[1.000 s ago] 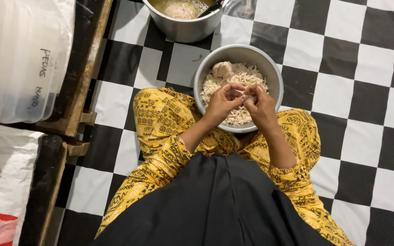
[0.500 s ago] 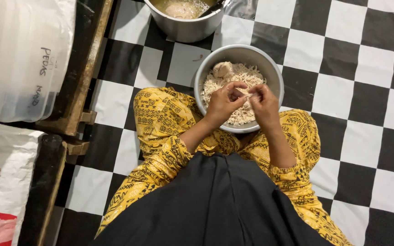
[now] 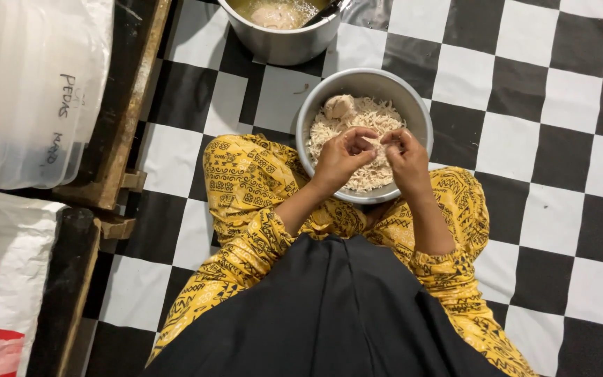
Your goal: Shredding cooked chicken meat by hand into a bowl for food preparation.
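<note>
A grey metal bowl [image 3: 413,105] of pale shredded meat [image 3: 371,119] rests on the floor between my knees, with a whole lump of meat [image 3: 338,107] at its far left. Over the bowl, my left hand [image 3: 341,158] and my right hand [image 3: 405,155] meet fingertip to fingertip, both pinching one small piece of meat [image 3: 375,142] between them. My legs in yellow patterned trousers [image 3: 246,188] frame the bowl.
A steel pot [image 3: 280,42] with broth, a meat piece and a dark utensil handle stands beyond the bowl. A stack of clear plastic containers [image 3: 22,91] sits on a dark wooden frame [image 3: 123,119] at left. White sacks [image 3: 8,258] lie lower left. The floor is black-and-white checkered.
The hands stay over the bowl, fingers shifting slightly as they work the small meat piece. Nothing else has moved.
</note>
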